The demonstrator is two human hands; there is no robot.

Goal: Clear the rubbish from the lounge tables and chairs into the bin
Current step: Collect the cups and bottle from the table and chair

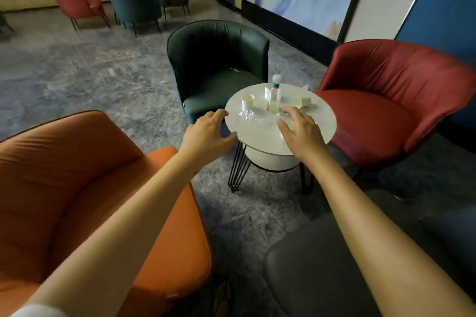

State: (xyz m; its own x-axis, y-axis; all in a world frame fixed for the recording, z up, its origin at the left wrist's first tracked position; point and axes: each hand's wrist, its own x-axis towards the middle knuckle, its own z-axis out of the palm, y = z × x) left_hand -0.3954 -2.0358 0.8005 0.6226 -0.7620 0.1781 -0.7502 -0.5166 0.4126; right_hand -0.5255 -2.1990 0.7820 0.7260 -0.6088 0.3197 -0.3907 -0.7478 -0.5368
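Round white table point(316, 121), smooth glossy top, black wire legs. On it: upright paper cup point(247, 103), contents not visible; crumpled clear plastic point(248, 114); clear bottle point(274, 96), white cap, upright; second paper cup point(304, 102) lying on its side. Left hand point(209, 132) at table's near edge, fingers spread, holding nothing. Right hand point(301, 131) above tabletop, fingers loose, empty. Padded leather-look armchairs surround the table: orange point(77, 188), dark green point(219, 64), red point(391, 100).

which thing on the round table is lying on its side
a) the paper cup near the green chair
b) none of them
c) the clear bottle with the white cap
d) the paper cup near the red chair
d, the paper cup near the red chair lies tipped over on the round table, while the other paper cup and the clear bottle stand upright.
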